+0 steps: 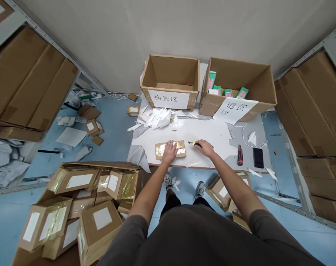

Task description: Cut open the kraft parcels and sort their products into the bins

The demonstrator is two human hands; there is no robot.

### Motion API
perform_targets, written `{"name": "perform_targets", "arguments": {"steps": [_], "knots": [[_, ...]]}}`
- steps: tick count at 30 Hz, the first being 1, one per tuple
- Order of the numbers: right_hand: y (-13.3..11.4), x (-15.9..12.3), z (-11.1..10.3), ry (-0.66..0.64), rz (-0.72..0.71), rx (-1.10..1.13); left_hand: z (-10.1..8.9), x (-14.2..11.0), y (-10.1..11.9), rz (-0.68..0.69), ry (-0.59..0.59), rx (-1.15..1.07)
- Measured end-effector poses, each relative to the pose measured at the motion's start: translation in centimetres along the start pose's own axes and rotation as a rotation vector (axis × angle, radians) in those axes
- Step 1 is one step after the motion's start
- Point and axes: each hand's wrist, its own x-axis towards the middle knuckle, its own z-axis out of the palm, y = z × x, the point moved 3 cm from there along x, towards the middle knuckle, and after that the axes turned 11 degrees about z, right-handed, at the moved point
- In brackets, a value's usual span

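A small taped cardboard box with a white label lies near the front edge of the table. My left hand rests flat on top of it, fingers stretched out. Just to the right of the box, my right hand is wrapped around a yellow and black utility knife. Its blade points left toward the box, with a small gap between them. Farther right on the table lie a red and black utility knife and a dark phone.
Two open cartons with paper signs stand at the back: the left carton and the right carton, which holds several green boxes. Torn white paper piles before them. A large bin of taped parcels stands at left; more parcels lie under the table.
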Motion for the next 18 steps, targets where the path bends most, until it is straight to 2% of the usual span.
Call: {"name": "perform_targets", "arguments": {"steps": [4, 6, 8, 10, 12, 15, 18], "knots": [[2.0, -1.6, 0.7, 0.152, 0.317, 0.524, -0.7, 0.1, 0.5, -0.073, 0.011, 0.029], [2.9, -2.3, 2.3, 0.17, 0.455, 0.778, -0.9, 0.4, 0.9, -0.185, 0.002, 0.06], [3.7, -2.9, 4.1, 0.177, 0.552, 0.925, -1.0, 0.8, 1.4, -0.317, 0.003, 0.094], [4.9, -3.3, 5.6, 0.214, 0.617, 0.923, -1.0, 1.2, 1.9, -0.431, 0.046, 0.113], [6.4, -3.5, 6.6, 0.273, 0.661, 0.788, -0.8, 1.6, 2.3, -0.505, 0.132, 0.112], [8.7, -3.2, 7.6, 0.294, 0.699, 0.506, -0.3, 1.6, 2.6, -0.522, 0.255, 0.093], [10.4, -2.5, 8.4, 0.274, 0.69, 0.364, 0.2, 1.3, 2.4, -0.518, 0.309, 0.084]]}}
